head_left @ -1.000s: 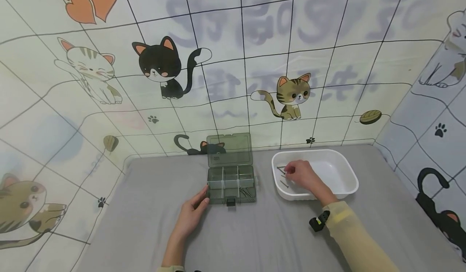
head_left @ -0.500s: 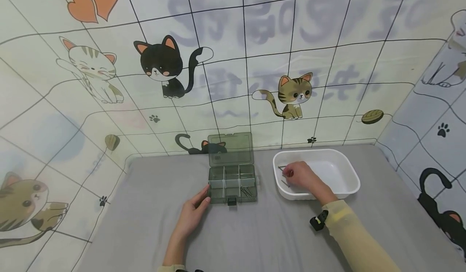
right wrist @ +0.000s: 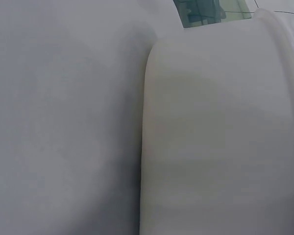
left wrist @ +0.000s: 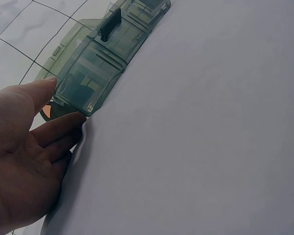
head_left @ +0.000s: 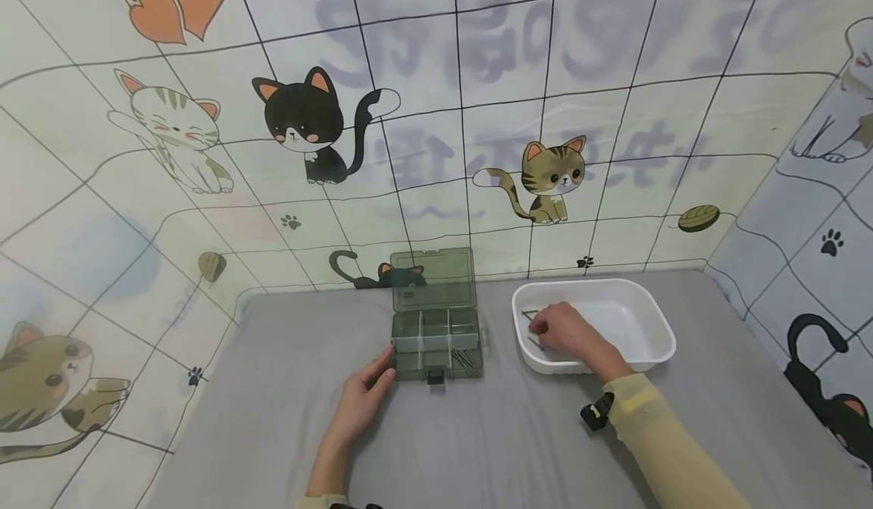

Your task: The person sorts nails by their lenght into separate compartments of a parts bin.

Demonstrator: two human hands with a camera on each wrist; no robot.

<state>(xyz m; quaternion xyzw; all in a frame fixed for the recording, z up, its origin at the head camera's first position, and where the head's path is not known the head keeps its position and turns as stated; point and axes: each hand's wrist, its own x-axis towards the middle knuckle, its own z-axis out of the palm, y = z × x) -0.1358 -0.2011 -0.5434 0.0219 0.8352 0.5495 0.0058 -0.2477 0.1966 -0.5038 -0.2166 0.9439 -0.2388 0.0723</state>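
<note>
A green see-through compartment box stands with its lid raised at the back. Several thin metal pieces, like nails or screws, lie in its front right compartment. My left hand touches the box's left side with relaxed fingers; the left wrist view has the thumb and fingertips at the box's end. To the right, my right hand reaches into the white tray, fingers curled and fingertips bunched low. Similar thin metal pieces lie beside those fingertips. Whatever is between the fingertips is hidden.
Grey cloth covers the table. A wall sheet with cats and grid lines rises directly behind the box and tray. The tray's outer wall fills much of the right wrist view.
My right fingertips have come together and shifted slightly down; a middle metal piece seen earlier is hidden now. The left hand and box keep their places, while the head view has shifted slightly.
</note>
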